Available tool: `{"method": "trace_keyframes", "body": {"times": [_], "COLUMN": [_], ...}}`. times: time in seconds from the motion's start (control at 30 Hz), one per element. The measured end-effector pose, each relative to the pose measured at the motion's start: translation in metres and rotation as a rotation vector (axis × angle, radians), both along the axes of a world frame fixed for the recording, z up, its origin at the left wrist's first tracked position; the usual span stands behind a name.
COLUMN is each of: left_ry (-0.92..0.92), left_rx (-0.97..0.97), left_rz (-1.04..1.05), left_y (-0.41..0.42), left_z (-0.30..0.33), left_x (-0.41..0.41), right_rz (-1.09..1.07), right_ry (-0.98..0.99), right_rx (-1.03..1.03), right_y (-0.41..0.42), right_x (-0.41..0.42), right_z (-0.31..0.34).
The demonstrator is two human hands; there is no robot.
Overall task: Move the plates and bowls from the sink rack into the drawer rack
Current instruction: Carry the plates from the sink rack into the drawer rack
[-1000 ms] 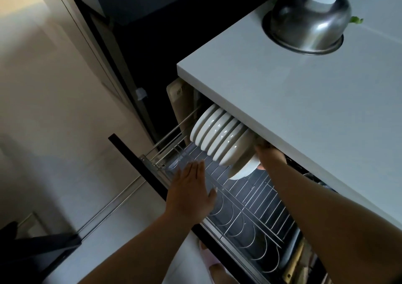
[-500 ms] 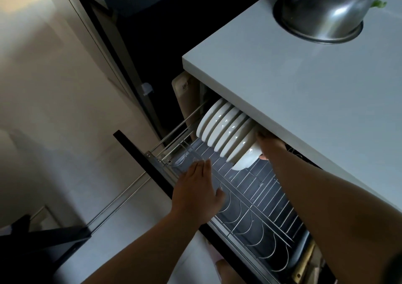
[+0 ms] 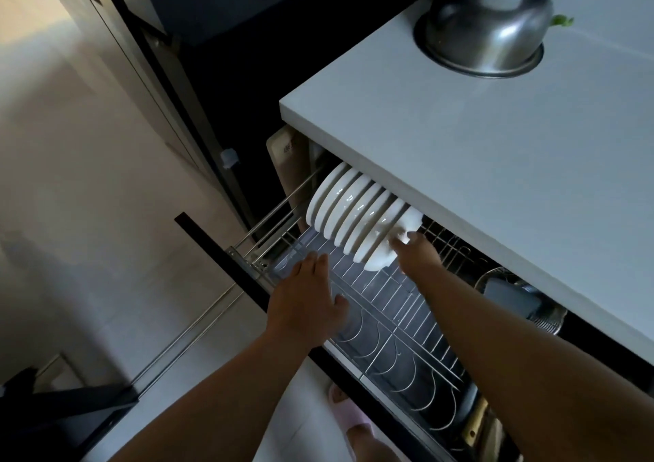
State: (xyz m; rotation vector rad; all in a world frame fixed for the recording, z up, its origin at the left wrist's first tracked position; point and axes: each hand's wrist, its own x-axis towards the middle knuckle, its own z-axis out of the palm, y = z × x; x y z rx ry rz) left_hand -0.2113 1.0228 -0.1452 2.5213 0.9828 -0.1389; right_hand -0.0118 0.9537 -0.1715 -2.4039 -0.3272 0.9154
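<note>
The right hand (image 3: 417, 254) reaches under the worktop (image 3: 495, 164) edge, fingers loosely spread, fingertips touching the last of the white plates (image 3: 354, 219) standing upright in the drawer rack (image 3: 396, 316). The left hand (image 3: 306, 307) lies flat, fingers apart, on the rack's front rail.

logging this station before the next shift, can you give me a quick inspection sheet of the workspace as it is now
surface: white countertop, bare near its front edge
job's things: white plates standing on edge in the drawer rack; many slots free
clutter: steel bowl on the countertop; a wire strainer deeper in the drawer
grips: left hand flat on the rack's front rail, holding nothing; right hand at the nearest plate, fingers blurred
cables: nothing seen
surroundings: pale floor, dim light, slippered foot below
</note>
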Motion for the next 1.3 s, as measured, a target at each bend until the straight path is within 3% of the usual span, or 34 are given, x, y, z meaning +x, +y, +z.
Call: {"method": "trace_keyframes", "body": {"times": [0.2,0.43,0.63,1.3], "left_ry": [-0.108,-0.286,-0.21,-0.104], "left_rx": [-0.197,-0.218,-0.245,-0.041], "left_rz": [0.048,-0.029,-0.182,-0.704], "left_y": [-0.015,-0.084,-0.159,-0.376], "left_z": [0.024,0.084,0.112,0.147], "left_x": [-0.002,-0.007,-0.012,0.045], "right_rz": [0.083,0.033,-0.14,-0.629], "right_ry": [-0.026,-0.26,-0.377,-0.545], "right_rx": [0.191,0.305,0.298,0.299], "right_y": [-0.06,-0.166,-0.263,-0.532], "right_x": [-0.041,-0.086,-0.115,-0.14], "right_z": [0.049,0.119,0.15,0.184]}}
